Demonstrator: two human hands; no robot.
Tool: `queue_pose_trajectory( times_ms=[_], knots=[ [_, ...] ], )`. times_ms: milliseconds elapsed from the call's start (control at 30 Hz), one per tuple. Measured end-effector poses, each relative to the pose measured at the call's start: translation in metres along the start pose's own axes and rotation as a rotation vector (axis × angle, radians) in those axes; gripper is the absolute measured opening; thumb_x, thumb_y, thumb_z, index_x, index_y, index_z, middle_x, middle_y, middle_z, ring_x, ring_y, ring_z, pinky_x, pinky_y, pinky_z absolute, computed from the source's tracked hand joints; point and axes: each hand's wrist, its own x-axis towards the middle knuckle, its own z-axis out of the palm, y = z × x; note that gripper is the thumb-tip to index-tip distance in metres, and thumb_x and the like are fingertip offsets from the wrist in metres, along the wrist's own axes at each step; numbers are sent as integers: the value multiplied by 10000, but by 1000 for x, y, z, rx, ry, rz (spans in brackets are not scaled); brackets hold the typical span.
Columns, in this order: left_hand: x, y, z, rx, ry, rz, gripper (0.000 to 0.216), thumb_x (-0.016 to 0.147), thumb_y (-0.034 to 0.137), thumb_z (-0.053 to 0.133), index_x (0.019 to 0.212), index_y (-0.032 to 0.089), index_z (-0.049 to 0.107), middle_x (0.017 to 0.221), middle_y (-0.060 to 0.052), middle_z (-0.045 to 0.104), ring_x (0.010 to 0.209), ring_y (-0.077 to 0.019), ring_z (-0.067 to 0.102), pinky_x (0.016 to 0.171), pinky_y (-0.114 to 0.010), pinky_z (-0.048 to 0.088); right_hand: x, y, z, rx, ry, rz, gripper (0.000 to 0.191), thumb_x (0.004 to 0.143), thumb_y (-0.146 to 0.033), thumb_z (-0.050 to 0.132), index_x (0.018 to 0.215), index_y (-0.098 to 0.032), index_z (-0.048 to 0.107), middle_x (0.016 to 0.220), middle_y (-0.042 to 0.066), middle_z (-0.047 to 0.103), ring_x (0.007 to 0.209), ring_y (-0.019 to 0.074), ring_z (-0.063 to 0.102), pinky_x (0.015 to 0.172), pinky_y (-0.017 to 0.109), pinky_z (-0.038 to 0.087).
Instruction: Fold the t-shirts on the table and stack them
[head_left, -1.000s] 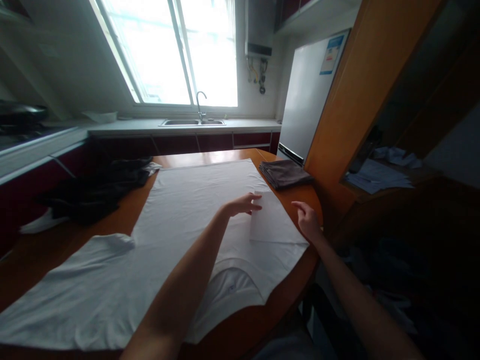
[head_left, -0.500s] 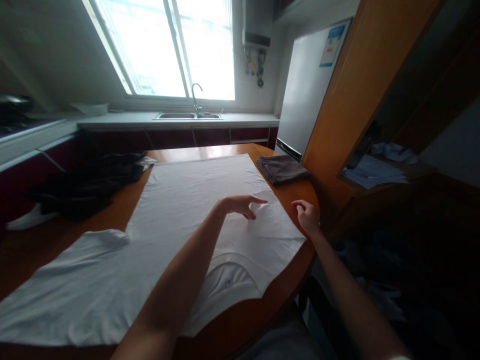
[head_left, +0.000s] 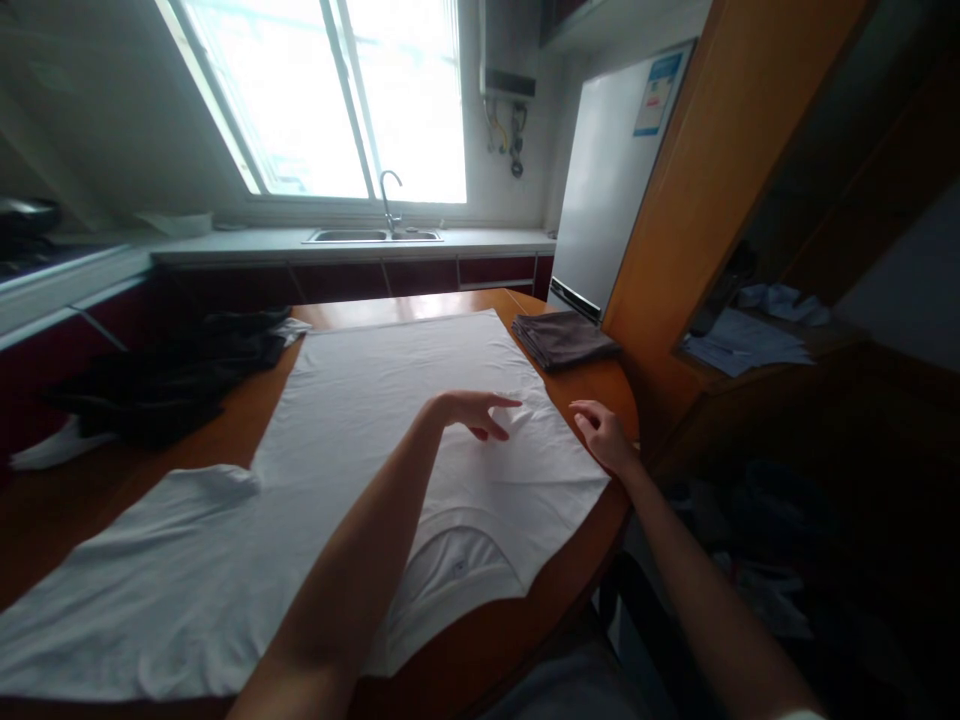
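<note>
A white T-shirt (head_left: 360, 400) lies spread flat on the wooden table, its neckline towards me and one sleeve reaching out to the left. Over the shirt's right half is my left hand (head_left: 474, 412), thumb and index finger apart, with nothing held. Small creases show in the cloth by its fingertips. Just off the shirt's right edge hovers my right hand (head_left: 606, 436), above the bare tabletop. Its fingers are loosely stretched towards the shirt, and nothing shows between them.
A folded dark grey-brown garment (head_left: 566, 338) lies at the table's far right. Dark clothes (head_left: 172, 370) are heaped on the left. Beyond the wooden table (head_left: 619, 390) stand a counter with a sink (head_left: 349, 236) and a fridge (head_left: 611, 170). A wooden pillar (head_left: 697, 190) rises at right.
My right hand has moved slightly left, towards the shirt, and its fingers have straightened. My left hand has shifted a little to the left. The shirt lies nearly the same.
</note>
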Motion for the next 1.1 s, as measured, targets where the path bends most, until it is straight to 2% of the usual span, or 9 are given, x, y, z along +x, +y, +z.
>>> queue_pose_trajectory(
  times_ms=[100, 167, 333, 500, 633, 767, 867, 1000, 1100],
  knots=[
    [3, -1, 0, -64, 165, -24, 810, 708, 348, 848, 1462, 297, 557, 1304, -94, 615, 854, -174, 651, 666, -227, 562, 2, 3, 4, -7, -81, -40, 303, 897, -315, 562, 1100, -196, 753, 1256, 120, 702, 1212, 252, 618, 1106, 434, 440],
    [10, -3, 1, -107, 292, -30, 685, 755, 333, 812, 1407, 267, 612, 1142, -70, 652, 804, -149, 621, 632, -206, 542, 8, 8, 9, 6, -117, -35, 312, 897, -314, 561, 1118, -202, 752, 1271, 114, 697, 1222, 246, 614, 1118, 431, 432],
    [32, -12, 12, -162, 549, -38, 529, 765, 230, 785, 1282, 166, 692, 822, -21, 619, 663, -115, 540, 550, -184, 451, 44, 21, 26, 27, -89, -55, 298, 888, -274, 511, 1020, -177, 759, 1120, 120, 736, 1078, 240, 667, 1031, 407, 490],
    [32, -12, 15, -171, 620, 13, 457, 783, 171, 747, 1237, 128, 726, 779, -16, 644, 636, -112, 533, 601, -206, 437, 87, 26, 47, -76, -124, -45, 248, 886, -286, 556, 952, -176, 767, 995, 89, 711, 919, 207, 666, 897, 339, 521],
    [24, -11, 11, -182, 568, 114, 477, 786, 136, 727, 1262, 111, 718, 726, -11, 642, 622, -116, 533, 636, -216, 448, 104, 31, 57, -161, -234, -58, 183, 878, -279, 611, 881, -182, 766, 965, 67, 675, 830, 171, 638, 826, 290, 510],
    [26, -19, 6, -148, 528, 118, 513, 774, 101, 711, 1287, 116, 702, 776, -25, 656, 662, -125, 555, 657, -220, 464, 105, 37, 59, -270, -239, -63, 118, 867, -240, 631, 864, -213, 746, 950, 48, 666, 828, 173, 625, 808, 284, 488],
    [31, -27, 3, -66, 544, 122, 528, 791, 96, 687, 1317, 144, 683, 922, -50, 673, 729, -140, 589, 719, -247, 496, 104, 38, 59, -306, -227, -56, 107, 873, -244, 633, 857, -220, 736, 949, 49, 665, 838, 184, 622, 802, 291, 479],
    [32, -20, 9, 286, 608, 123, 517, 766, 53, 692, 1274, 148, 704, 1242, -131, 612, 1008, -230, 625, 954, -327, 493, 105, 38, 59, -325, -212, -48, 97, 864, -252, 649, 848, -222, 740, 942, 51, 666, 807, 181, 614, 783, 294, 478],
    [33, 1, 34, 560, 709, 188, 425, 859, 72, 583, 1260, 157, 693, 1383, -160, 540, 1233, -295, 536, 1085, -396, 413, 106, 41, 59, -297, -202, -46, 100, 850, -264, 661, 849, -224, 753, 931, 47, 676, 781, 174, 614, 768, 292, 483]
  ],
)
